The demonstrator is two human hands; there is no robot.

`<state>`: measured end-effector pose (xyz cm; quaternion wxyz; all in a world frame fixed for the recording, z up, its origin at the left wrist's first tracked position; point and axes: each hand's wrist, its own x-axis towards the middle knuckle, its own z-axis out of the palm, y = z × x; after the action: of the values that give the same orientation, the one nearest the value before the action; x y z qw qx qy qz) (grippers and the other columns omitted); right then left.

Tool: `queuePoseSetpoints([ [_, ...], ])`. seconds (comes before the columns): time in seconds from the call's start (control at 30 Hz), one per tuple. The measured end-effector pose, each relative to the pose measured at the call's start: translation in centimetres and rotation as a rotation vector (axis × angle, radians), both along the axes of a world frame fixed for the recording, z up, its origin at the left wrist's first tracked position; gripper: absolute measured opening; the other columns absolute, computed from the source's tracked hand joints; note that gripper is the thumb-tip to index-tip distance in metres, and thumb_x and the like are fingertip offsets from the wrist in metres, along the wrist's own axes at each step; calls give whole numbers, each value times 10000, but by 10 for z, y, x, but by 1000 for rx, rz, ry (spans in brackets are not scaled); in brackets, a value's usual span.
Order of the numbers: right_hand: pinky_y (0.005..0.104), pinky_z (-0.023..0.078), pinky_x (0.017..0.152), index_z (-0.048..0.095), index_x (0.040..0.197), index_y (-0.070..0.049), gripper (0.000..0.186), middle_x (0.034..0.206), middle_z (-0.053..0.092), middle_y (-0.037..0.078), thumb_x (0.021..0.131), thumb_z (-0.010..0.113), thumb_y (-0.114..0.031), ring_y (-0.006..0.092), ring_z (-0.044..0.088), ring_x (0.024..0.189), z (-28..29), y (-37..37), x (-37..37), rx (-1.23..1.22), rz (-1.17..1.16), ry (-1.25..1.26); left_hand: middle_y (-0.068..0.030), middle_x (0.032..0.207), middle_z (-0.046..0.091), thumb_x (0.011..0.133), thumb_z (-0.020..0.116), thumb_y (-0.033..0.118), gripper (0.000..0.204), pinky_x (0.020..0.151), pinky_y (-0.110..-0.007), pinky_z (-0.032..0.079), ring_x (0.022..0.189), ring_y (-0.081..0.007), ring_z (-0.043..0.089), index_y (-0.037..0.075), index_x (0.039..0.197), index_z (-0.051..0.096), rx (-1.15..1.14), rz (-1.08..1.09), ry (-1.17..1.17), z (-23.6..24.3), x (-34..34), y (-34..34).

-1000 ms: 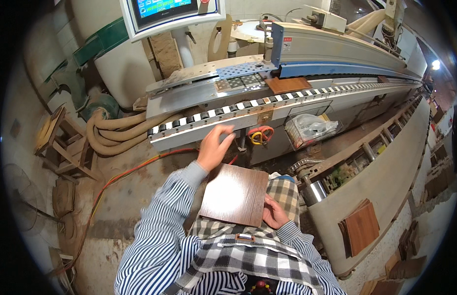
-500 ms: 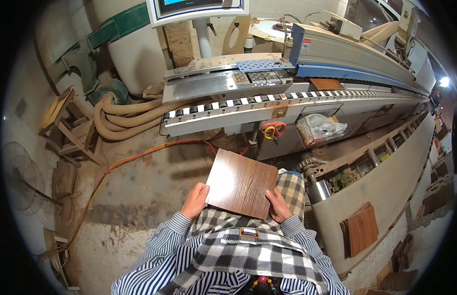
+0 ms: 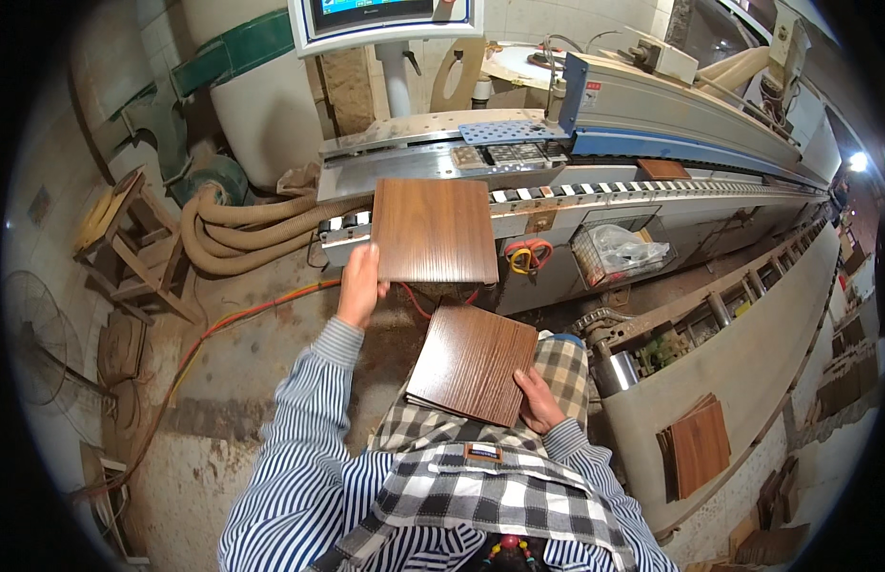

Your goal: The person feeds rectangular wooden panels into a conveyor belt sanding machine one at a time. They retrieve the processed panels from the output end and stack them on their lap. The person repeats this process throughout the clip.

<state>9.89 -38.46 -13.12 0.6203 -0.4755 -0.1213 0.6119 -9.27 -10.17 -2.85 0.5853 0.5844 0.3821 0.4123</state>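
Observation:
My left hand [image 3: 362, 286] grips a square brown wood-grain panel [image 3: 435, 232] by its lower left edge. That panel is raised ahead of me, at the near end of the machine's conveyor track [image 3: 547, 197], overlapping it in view; whether they touch I cannot tell. On my lap lies a small stack of similar brown panels [image 3: 476, 362], with pale layers showing at its lower left edge. My right hand [image 3: 539, 402] holds the stack's right edge, thumb on top and the other fingers mostly hidden.
Along the track, a wood panel [image 3: 662, 170] lies farther right. Scissors with red and yellow handles [image 3: 528, 256] hang beside a wire basket [image 3: 621, 250] holding clear plastic. At right, more panels [image 3: 698, 448] rest on a wide belt [image 3: 642, 477]. A red hose [image 3: 206, 334] crosses the floor.
My left hand has left the stack's left side and moved forward and up with one panel. My right hand stays at the stack. The panel on the track has shifted farther right.

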Motion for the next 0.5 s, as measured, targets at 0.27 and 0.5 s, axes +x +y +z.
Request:
queuePoseSetpoints([
  [0.27, 421, 461, 980, 226, 1432, -78, 631, 1343, 421, 103, 940, 557, -294, 230, 479, 1192, -19, -4, 6, 40, -8, 23, -173, 917, 594, 884, 584, 376, 555, 709, -433, 453, 764, -296, 574, 131, 1360, 441, 919, 155, 916, 26, 35, 48],
  [0.5, 407, 455, 993, 213, 1435, -71, 603, 1351, 416, 99, 959, 525, -268, 223, 472, 1204, -23, -4, 8, 64, -7, 68, -141, 1208, 534, 859, 582, 447, 408, 1039, -559, 218, 1213, -288, 412, 197, 1177, 633, 839, 255, 995, 32, 54, 88],
])
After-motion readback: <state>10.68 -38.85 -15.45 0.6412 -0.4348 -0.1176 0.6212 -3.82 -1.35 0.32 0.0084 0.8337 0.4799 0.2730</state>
